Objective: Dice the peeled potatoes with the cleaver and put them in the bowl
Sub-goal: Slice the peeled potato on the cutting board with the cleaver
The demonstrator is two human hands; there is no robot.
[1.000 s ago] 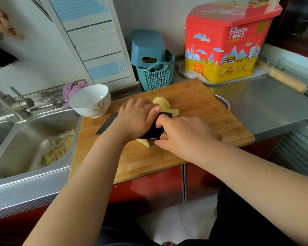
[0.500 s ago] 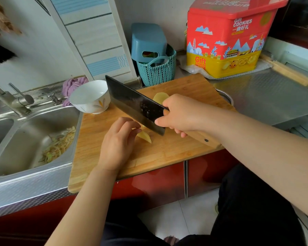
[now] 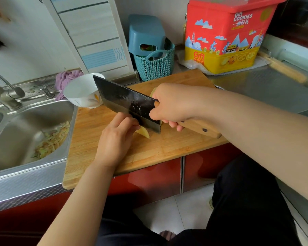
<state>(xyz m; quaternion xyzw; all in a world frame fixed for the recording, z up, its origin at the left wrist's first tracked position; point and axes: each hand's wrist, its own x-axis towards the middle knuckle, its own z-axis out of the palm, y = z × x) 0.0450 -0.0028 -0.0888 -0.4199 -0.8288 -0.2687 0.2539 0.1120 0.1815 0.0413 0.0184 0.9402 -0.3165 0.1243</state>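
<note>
Right hand [image 3: 169,105] clenched on wooden handle of dark broad-bladed steel cleaver [image 3: 126,103], blade tilted above bamboo cutting board [image 3: 167,148]. Left hand [image 3: 116,137] curled over pale yellow peeled potato wedge [image 3: 143,133] mid-board, pinning it. Likely firm, wet, slippery: hold on flat cut face, fingertips tucked. White ceramic bowl [image 3: 80,93] at board's far left corner.

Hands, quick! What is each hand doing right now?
Left hand: fingers curled on the potato piece, holding it on the cutting board.
Right hand: gripping the cleaver by its handle.
</note>
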